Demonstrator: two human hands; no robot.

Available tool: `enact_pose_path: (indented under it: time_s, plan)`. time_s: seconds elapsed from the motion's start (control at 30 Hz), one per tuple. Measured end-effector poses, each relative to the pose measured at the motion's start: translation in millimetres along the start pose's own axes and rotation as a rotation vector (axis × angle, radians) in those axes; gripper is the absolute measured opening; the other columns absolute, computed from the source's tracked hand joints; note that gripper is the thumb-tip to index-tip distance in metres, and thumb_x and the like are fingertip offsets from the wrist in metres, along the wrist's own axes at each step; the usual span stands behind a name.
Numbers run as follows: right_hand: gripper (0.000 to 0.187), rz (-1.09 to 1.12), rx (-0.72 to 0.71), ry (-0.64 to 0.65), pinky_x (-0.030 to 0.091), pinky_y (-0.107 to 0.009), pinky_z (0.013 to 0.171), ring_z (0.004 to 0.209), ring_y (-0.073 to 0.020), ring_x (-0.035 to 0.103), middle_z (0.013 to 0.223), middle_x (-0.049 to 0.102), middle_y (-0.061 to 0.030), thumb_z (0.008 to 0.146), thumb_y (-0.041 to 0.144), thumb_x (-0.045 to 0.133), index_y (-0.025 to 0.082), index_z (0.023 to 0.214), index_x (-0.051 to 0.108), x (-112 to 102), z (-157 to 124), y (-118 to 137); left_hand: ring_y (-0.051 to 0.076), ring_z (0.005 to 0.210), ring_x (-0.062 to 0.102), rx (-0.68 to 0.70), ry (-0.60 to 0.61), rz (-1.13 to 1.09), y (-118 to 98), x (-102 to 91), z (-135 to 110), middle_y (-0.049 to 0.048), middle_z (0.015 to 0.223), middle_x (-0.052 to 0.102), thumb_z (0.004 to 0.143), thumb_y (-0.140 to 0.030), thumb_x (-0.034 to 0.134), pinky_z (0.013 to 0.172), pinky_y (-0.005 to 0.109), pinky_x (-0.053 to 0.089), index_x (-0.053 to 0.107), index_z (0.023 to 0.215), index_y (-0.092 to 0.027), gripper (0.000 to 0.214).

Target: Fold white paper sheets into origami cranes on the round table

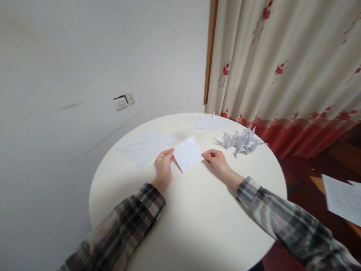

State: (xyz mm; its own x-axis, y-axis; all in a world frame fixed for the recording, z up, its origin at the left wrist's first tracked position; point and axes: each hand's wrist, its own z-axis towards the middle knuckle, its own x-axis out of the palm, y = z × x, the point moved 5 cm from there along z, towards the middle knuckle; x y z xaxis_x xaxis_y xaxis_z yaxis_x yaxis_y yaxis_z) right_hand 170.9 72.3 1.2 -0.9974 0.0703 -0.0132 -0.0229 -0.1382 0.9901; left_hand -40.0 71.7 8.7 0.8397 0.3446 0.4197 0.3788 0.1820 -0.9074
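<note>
A small white sheet of paper [188, 154], roughly square and turned corner-down, is held between my two hands above the round table. My left hand [165, 165] pinches its left corner between thumb and fingers. At the opposite corner, the fingertips of my right hand [216, 160] are closed on the paper. Left of my left hand lies a larger white sheet [143, 146] flat on the table. Several folded white paper cranes [243, 141] stand in a cluster beyond my right hand.
The white round table [180, 218] stands close to a wall with a power socket [120, 103]. More white paper [210, 123] lies at its far edge. A floral curtain [282, 75] hangs behind on the right. Written sheets [342, 199] rest on a wooden surface lower right.
</note>
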Motion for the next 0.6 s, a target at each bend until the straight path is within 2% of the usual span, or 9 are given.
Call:
enact_pose_path:
  time_s: [0.2,0.4,0.6]
  plan:
    - [0.017,-0.014,0.006,0.012,0.031,-0.024,0.053,0.052,-0.0095,0.041,0.055,0.053,0.0023,0.057,0.032,0.06,0.016,0.064,0.057,3,1,3,0.014,0.072,0.056,0.012,-0.04,0.024,1,-3.5,3,0.0017,0.071,0.061,0.056,-0.028,0.071,0.077,0.03,0.044,0.058,0.066,-0.014,0.022]
    - [0.021,0.05,-0.027,-0.117,0.031,-0.024,0.05,0.049,-0.0091,0.039,0.05,0.044,0.0061,0.054,0.029,0.062,0.02,0.065,0.047,-5,2,8,0.015,0.073,0.058,-0.042,0.024,0.002,2,1.5,0,0.0045,0.075,0.063,0.058,-0.03,0.07,0.079,0.031,0.044,0.058,0.07,-0.013,0.024]
    - [0.021,0.055,-0.055,-0.125,0.034,-0.025,0.054,0.052,-0.0103,0.043,0.056,0.049,0.0045,0.057,0.03,0.059,0.02,0.071,0.048,-8,4,3,0.015,0.072,0.06,-0.081,0.064,0.006,1,4.8,-1,0.0057,0.077,0.064,0.061,-0.033,0.068,0.077,0.031,0.044,0.057,0.073,-0.013,0.025]
